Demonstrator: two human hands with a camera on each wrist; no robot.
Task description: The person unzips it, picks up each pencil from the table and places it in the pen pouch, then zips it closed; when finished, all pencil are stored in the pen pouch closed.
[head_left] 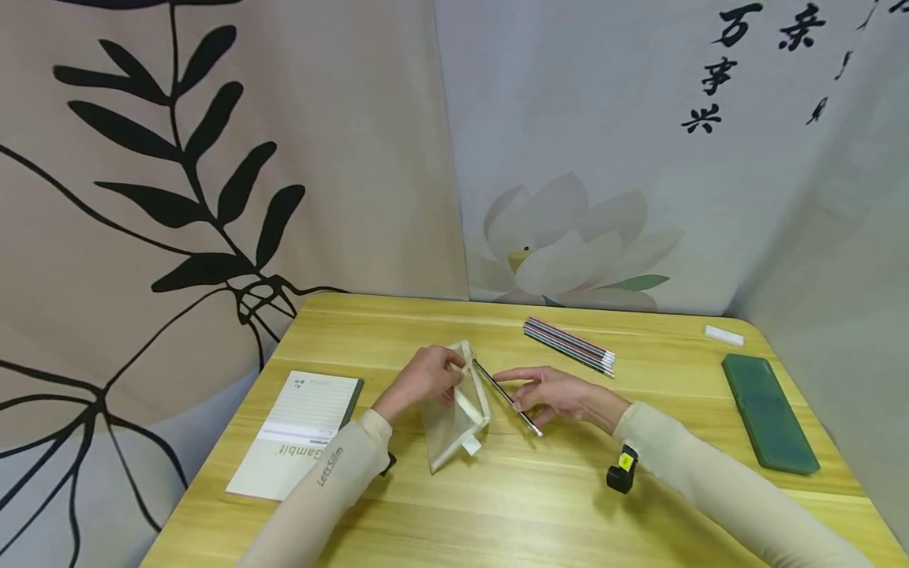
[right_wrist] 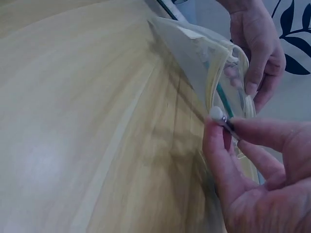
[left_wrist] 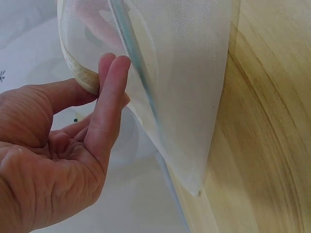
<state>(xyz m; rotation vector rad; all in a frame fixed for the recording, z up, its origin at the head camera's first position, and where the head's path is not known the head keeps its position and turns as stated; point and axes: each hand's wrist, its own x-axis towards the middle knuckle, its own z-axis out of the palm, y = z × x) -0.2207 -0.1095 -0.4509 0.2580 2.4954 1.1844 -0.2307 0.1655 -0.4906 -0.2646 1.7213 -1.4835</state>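
A pale mesh zip pouch (head_left: 443, 438) stands open near the middle of the table. My left hand (head_left: 428, 374) pinches its rim between thumb and fingers, as the left wrist view shows closely. Through the mesh, a long teal pencil (left_wrist: 135, 60) shows inside the pouch. My right hand (head_left: 557, 393) pinches a dark striped pencil (head_left: 527, 420) near its white eraser end, with the eraser toward me. The pencil's far end meets the pouch's opening. In the right wrist view, the white eraser (right_wrist: 216, 113) sticks out between thumb and fingertips.
Several striped pencils (head_left: 568, 345) lie in a bundle behind my right hand. A lined notepad (head_left: 301, 430) lies on the left, partly under my left sleeve. On the right are a green case (head_left: 770, 414) and a white eraser block (head_left: 724, 335). Curtains hang behind the table (head_left: 490, 521).
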